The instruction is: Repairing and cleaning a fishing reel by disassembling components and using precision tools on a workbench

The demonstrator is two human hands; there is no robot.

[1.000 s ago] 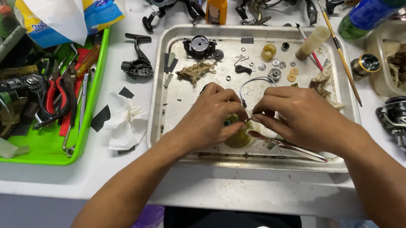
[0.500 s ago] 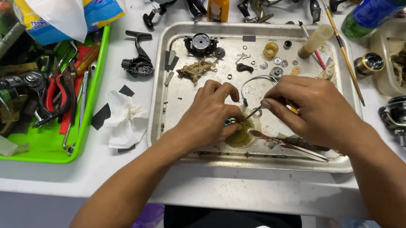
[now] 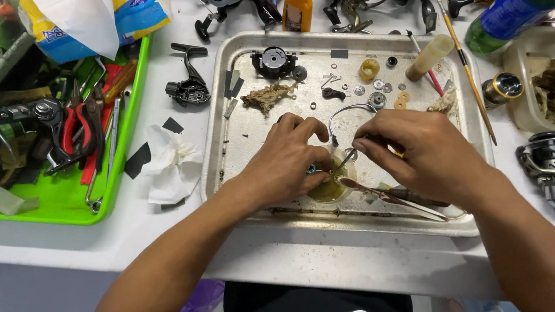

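Over a dented metal tray [image 3: 221,114], the left hand [image 3: 287,158] pinches a small blue-ringed part [image 3: 310,170] while the right hand [image 3: 422,151] grips a thin metal tool [image 3: 344,160]; a yellow-and-blue bag [image 3: 92,22] lies upper left.

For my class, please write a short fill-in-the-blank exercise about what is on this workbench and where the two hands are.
1. Both hands, left hand and right hand, work over a shallow ____ tray.
2. The pliers with red handles lie in the ____ tray.
3. The crumpled white tissue lies ____ the two trays.
4. The thin metal tool is pinched in the ____ hand.

Missing words: metal; green; between; right
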